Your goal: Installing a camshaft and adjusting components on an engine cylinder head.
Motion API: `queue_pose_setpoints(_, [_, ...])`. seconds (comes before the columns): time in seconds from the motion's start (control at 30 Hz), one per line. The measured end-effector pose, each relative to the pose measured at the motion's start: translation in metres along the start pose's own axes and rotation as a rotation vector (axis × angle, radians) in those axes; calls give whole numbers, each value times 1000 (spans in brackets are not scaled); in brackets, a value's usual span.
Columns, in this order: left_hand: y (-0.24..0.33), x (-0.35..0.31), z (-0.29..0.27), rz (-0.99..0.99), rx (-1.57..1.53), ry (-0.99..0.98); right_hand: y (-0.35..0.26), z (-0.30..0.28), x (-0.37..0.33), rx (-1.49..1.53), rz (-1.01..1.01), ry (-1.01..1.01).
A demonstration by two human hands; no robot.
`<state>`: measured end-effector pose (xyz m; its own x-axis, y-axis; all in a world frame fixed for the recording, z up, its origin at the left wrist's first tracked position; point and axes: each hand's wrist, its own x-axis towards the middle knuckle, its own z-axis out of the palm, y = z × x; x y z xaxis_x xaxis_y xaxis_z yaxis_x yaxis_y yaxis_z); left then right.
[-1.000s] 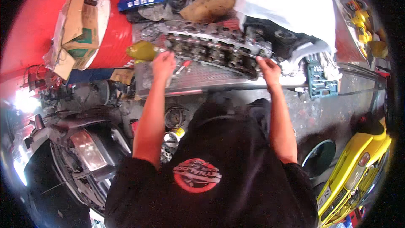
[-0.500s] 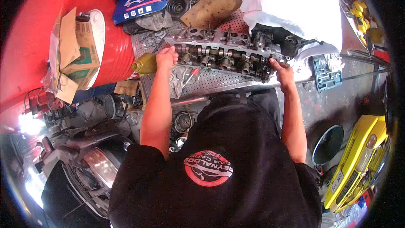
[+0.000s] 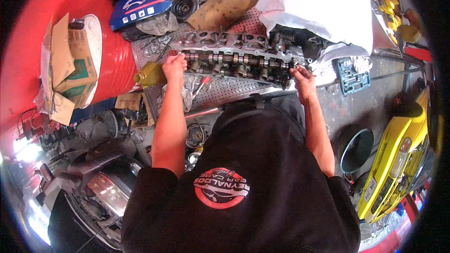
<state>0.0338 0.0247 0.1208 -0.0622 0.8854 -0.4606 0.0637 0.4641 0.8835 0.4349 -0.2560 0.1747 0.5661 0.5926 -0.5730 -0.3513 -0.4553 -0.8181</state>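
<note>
Gripping the cylinder head (image 3: 234,59) at upper centre, above the perforated bench (image 3: 222,88), we pinch its left end with our left hand (image 3: 174,66), its right with our right hand (image 3: 303,80). The scene slid leftward; our hold stayed, so handling seems unchanged. Its open side faces us, long axis crosswise, dipping rightward.

A black short-sleeved T-shirt (image 3: 267,164), worn with dark trousers (image 3: 295,110), bore a round red, white and black chest emblem (image 3: 221,188).
</note>
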Motion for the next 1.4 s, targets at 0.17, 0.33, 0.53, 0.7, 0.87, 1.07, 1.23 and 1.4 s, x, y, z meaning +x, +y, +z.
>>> queue_pose_setpoints(0.17, [-1,-2,1,38,-6,50,2,-1,-4,70,25,-40])
queue_pose_setpoints(0.33, [-5,-2,-1,66,-43,83,14,-2,-6,164,-1,-85])
queue_pose_setpoints(0.53, [-12,-8,-2,97,-186,58,26,-4,-2,251,-62,-83])
queue_pose_setpoints(0.7, [-6,-8,-3,54,-182,34,27,-6,-1,247,-79,-144])
queue_pose_setpoints(0.87, [-1,-3,-4,-16,-86,10,29,-3,-3,141,-124,-101])
queue_pose_setpoints(1.07, [-4,8,-12,77,109,-13,34,8,-3,121,-170,10])
queue_pose_setpoints(1.23, [-11,13,-13,91,28,1,38,10,-3,31,-180,50])
queue_pose_setpoints(1.4, [-7,14,-13,42,24,-27,30,9,-3,-16,-150,14])
